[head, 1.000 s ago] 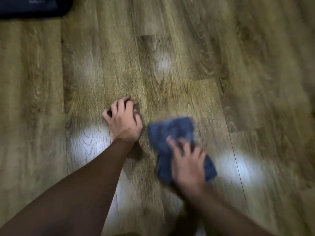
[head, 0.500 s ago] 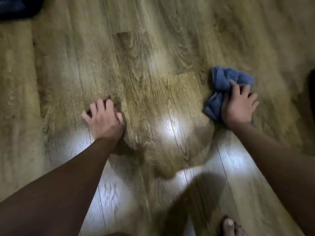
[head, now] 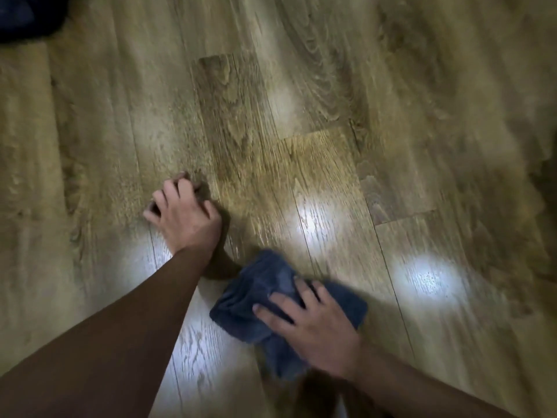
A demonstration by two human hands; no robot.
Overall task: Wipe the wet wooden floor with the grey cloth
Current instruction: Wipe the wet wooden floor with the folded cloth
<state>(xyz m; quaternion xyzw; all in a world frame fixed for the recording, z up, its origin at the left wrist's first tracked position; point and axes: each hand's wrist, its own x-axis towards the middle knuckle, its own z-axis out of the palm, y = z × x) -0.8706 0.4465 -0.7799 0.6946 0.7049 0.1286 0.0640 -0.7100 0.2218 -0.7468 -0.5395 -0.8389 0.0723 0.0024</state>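
Observation:
The grey-blue cloth [head: 259, 300] lies crumpled on the wooden floor [head: 316, 164] near the bottom centre. My right hand [head: 313, 327] presses flat on top of it, fingers spread over the fabric, covering its right half. My left hand [head: 184, 215] rests on the floor up and to the left of the cloth, fingers curled under, propping me up and holding nothing. The planks shine with bright reflected light patches around both hands.
A dark object [head: 27, 16] sits in the top-left corner. A dark shadowed area [head: 545, 182] shows at the right edge. Plank seams run diagonally across the floor.
My right hand has dragged the cloth from the far right back down and to the left, close to my left forearm. My left hand has stayed planted on the floor.

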